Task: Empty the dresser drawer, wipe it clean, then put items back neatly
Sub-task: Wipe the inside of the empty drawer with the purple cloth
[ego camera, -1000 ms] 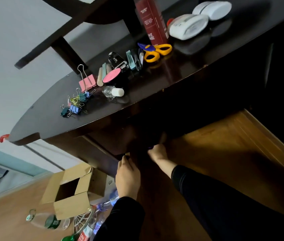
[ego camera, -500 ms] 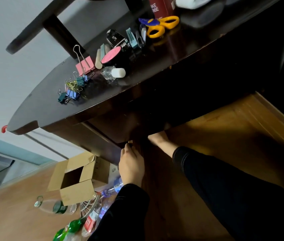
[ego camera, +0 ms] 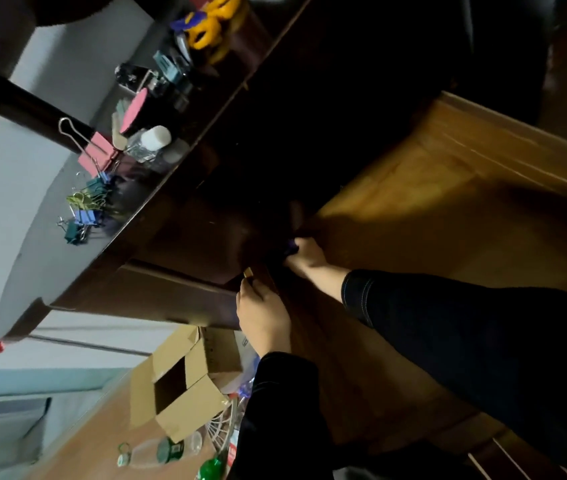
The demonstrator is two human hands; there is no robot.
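Note:
The dresser drawer [ego camera: 413, 216] stands pulled out, and its light wooden bottom is bare where it shows. My left hand [ego camera: 263, 317] grips the drawer's near corner, fingers curled over the edge. Inside the drawer, at its dark back-left part, my right hand [ego camera: 308, 254] holds a small dark purple cloth [ego camera: 290, 247] against the wood; shadow hides most of the cloth. On the dresser top [ego camera: 43, 258] lie the removed items: coloured binder clips [ego camera: 83, 209], a big pink clip [ego camera: 96, 157], a white-capped bottle [ego camera: 148, 142], a pink compact [ego camera: 133, 110] and yellow scissors [ego camera: 206, 26].
On the floor to the left stand an open cardboard box [ego camera: 185, 382], a lying clear plastic bottle [ego camera: 157, 452] and a green bottle [ego camera: 211, 469]. A dark mirror post [ego camera: 29, 109] rises from the dresser top. The wall is at the left.
My view has tilted and moved closer to the dresser. The right hand has shifted slightly inside the drawer and the dark cloth now shows at its fingers. The left hand stays on the corner.

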